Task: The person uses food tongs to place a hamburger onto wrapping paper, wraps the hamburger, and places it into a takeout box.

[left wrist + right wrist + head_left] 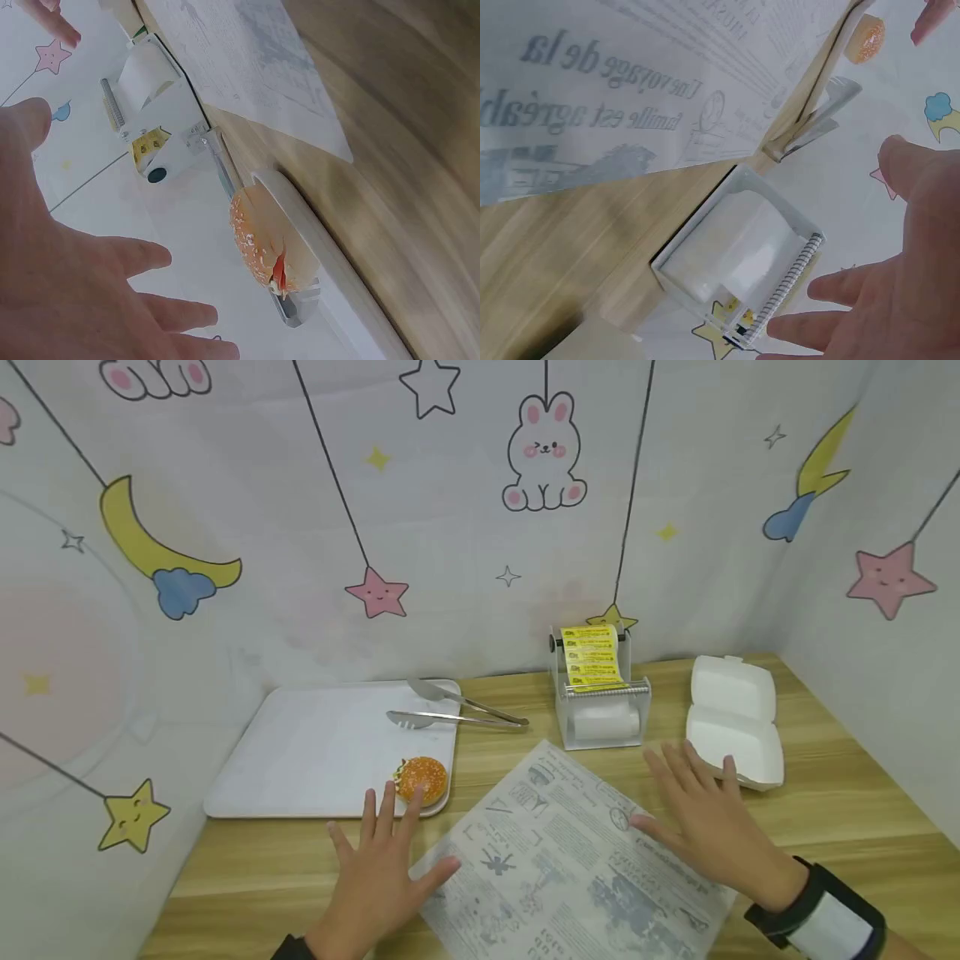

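A sheet of newsprint-patterned wrapping paper (570,860) (247,52) (630,82) lies on the wooden table. My left hand (378,868) (82,285) is spread flat, its thumb at the paper's left edge and its fingertips near a small burger (422,778) (264,238) (868,37) on the white tray (300,752). My right hand (708,827) (900,262) lies open with fingers spread on the paper's right part, close to a white foam clamshell box (735,718).
Metal tongs (457,710) rest across the tray's right edge. A label dispenser (600,693) (742,255) (146,112) with yellow stickers stands behind the paper. A cartoon-printed backdrop encloses the table at the back and both sides.
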A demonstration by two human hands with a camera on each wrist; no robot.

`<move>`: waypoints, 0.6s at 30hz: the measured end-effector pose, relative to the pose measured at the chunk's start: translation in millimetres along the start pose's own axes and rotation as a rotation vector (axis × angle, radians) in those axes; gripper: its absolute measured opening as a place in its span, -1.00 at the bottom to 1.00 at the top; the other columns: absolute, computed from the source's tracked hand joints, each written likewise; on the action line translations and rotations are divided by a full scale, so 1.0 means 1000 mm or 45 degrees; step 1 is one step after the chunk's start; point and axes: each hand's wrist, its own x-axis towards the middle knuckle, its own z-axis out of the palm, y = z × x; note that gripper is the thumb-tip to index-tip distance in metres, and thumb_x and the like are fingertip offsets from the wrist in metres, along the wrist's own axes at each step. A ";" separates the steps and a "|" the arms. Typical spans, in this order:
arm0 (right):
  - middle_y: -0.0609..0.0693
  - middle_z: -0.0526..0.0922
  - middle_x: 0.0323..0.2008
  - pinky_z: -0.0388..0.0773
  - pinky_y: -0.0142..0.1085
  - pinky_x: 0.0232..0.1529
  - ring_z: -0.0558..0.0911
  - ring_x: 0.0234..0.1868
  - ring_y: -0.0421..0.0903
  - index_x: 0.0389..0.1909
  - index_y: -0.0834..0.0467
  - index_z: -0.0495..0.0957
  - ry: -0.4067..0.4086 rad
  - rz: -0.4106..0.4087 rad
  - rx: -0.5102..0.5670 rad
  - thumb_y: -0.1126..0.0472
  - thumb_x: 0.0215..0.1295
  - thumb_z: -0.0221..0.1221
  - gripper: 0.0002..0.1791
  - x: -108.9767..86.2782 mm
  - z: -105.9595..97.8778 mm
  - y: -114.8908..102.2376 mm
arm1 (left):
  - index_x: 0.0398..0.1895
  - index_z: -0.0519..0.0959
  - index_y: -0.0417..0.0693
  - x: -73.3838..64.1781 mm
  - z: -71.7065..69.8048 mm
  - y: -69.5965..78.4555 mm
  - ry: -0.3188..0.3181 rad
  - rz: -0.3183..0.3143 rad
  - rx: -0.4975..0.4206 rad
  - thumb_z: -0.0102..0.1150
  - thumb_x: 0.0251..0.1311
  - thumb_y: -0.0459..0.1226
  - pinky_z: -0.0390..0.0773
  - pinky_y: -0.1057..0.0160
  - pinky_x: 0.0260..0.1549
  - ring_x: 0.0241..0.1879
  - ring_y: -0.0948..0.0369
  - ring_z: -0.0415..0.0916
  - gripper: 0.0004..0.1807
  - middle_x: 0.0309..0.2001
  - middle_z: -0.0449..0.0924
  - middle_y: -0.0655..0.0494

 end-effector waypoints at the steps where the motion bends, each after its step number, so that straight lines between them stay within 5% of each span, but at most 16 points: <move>1: 0.44 0.14 0.49 -0.22 0.57 0.30 0.05 0.50 0.46 0.55 0.27 0.13 0.012 -0.010 0.012 -0.28 0.38 0.18 -0.03 0.004 -0.001 -0.003 | 0.59 0.19 0.00 0.000 -0.001 0.000 0.002 0.001 -0.005 0.15 0.19 0.37 -0.24 -0.72 0.15 0.53 -0.36 -0.14 0.04 0.57 -0.02 -0.32; 8: 0.35 0.22 0.49 -0.28 0.41 0.44 0.04 0.53 0.38 0.53 0.27 0.19 0.023 -0.108 0.025 -0.24 0.37 0.22 -0.07 0.050 -0.010 -0.039 | 0.57 0.23 -0.02 -0.001 0.000 -0.004 0.013 0.008 0.018 0.14 0.17 0.40 -0.18 -0.72 0.15 0.51 -0.36 -0.06 0.04 0.54 0.07 -0.35; 18: 0.32 0.35 0.41 0.11 0.19 0.47 0.24 0.48 0.30 0.45 0.33 0.28 0.053 -0.311 0.022 -0.20 0.37 0.26 -0.12 0.129 0.001 -0.091 | 0.55 0.27 -0.04 -0.005 0.004 -0.002 0.003 0.006 0.043 0.13 0.18 0.40 -0.06 -0.68 0.18 0.50 -0.34 -0.01 0.03 0.54 0.08 -0.33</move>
